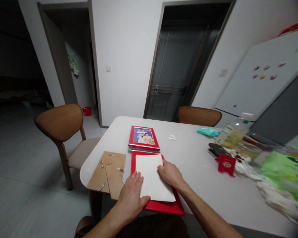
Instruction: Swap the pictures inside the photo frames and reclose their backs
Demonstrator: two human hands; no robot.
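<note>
A blank white sheet (152,178) lies on a red picture frame (164,207) at the table's near edge. My left hand (132,195) rests along the sheet's left side, fingers stretched out and thumb spread onto its lower part. At the right side, my right hand (172,173) has its thumb on the sheet and its fingers curled round the edge, their tips hidden. Just beyond, a framed photo (144,136) with a red border shows posed people and sits on top of another frame. Brown backing boards (99,168) with metal clips overlap on the left.
A crumpled white scrap (172,137) lies mid-table. To the right are a teal packet (208,132), a plastic bottle (234,130), a dark object (216,150), a small red box (226,164) and a green package (284,172). Wooden chairs (61,122) stand left and behind.
</note>
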